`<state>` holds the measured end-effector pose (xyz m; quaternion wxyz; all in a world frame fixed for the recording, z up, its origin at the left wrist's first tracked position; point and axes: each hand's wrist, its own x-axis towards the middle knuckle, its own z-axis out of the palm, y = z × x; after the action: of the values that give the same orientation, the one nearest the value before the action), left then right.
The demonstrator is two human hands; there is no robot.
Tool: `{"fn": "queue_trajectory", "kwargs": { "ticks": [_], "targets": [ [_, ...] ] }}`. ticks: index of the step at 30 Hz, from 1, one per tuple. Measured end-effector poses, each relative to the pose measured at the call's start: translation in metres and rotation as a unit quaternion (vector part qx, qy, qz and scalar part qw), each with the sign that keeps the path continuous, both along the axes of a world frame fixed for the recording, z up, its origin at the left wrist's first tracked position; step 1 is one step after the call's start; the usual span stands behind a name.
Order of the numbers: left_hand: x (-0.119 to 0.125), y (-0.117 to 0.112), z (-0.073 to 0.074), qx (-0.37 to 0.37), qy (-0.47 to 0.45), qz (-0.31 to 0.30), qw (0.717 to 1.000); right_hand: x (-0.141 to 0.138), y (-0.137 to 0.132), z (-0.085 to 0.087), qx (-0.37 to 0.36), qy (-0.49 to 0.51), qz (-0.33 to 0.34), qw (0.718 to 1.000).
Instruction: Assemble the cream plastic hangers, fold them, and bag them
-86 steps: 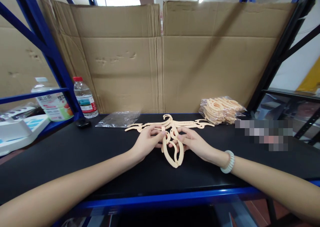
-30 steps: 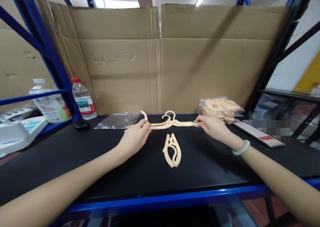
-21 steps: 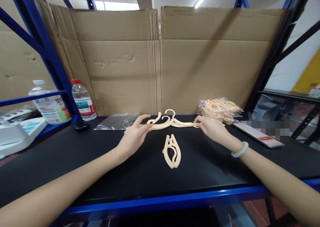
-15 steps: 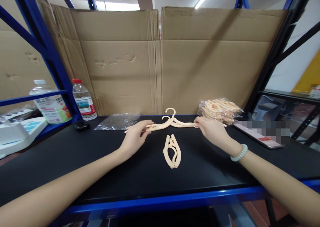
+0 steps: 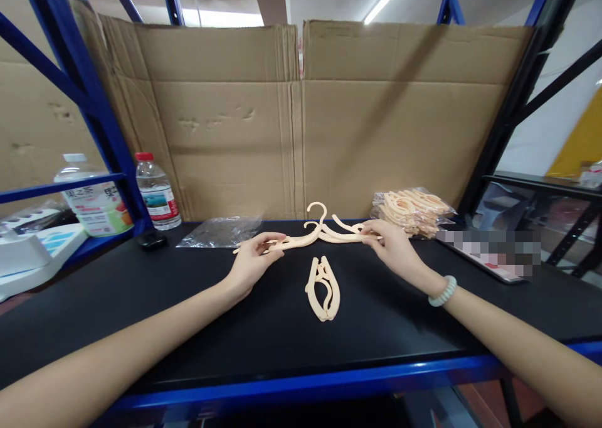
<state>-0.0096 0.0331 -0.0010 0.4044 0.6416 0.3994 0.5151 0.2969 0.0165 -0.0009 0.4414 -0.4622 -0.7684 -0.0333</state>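
Between my two hands a cream plastic folding hanger (image 5: pixel 301 241) is spread out, its curved hooks at the middle pointing away from me. My left hand (image 5: pixel 253 258) is closed around its left arm. On the other side my right hand (image 5: pixel 389 243) pinches the right arm, where a curved piece now stands up at an angle from the arm. Nearer to me, a second hanger (image 5: pixel 313 296) lies folded flat on the black table (image 5: pixel 367 327), untouched by either hand.
Behind my right hand is a stack of bagged hangers (image 5: pixel 416 207). A flat, partly blurred device (image 5: pixel 493 266) lies to the right. Farther left are a clear plastic bag (image 5: pixel 221 230), a black mouse-like object (image 5: pixel 153 238) and a red-capped bottle (image 5: pixel 157 196). Cardboard (image 5: pixel 399 127) walls off the back.
A curved piece of the held hanger's right arm has swung up beside my right hand. That hand has turned slightly, while my left hand keeps its hold.
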Motion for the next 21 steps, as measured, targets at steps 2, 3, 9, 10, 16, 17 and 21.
{"fn": "queue_trajectory", "kwargs": {
  "ticks": [2,3,9,10,16,17,21],
  "targets": [
    [0.001,0.0,0.001,-0.022,-0.049,-0.01,0.998,0.0,0.0,0.003,-0.026,0.047,0.009,0.999],
    [0.001,-0.001,0.002,-0.038,-0.075,-0.015,0.996,0.0,0.0,0.004,-0.042,0.071,0.017,0.996],
    [0.004,-0.003,0.008,-0.122,-0.225,-0.042,0.966,0.002,0.004,0.005,-0.144,0.221,0.1,0.959],
    [0.004,-0.003,0.01,-0.131,-0.242,-0.043,0.96,0.002,0.005,0.005,-0.16,0.246,0.111,0.95],
    [0.004,-0.003,0.016,-0.119,-0.269,-0.044,0.955,-0.002,0.0,0.008,-0.218,0.381,0.183,0.88],
    [0.004,-0.004,0.017,-0.111,-0.263,-0.046,0.957,-0.004,-0.001,0.009,-0.23,0.402,0.203,0.863],
    [0.01,-0.014,0.019,-0.093,-0.215,-0.072,0.969,-0.016,-0.01,0.008,-0.267,0.48,0.261,0.794]
  ]
}}
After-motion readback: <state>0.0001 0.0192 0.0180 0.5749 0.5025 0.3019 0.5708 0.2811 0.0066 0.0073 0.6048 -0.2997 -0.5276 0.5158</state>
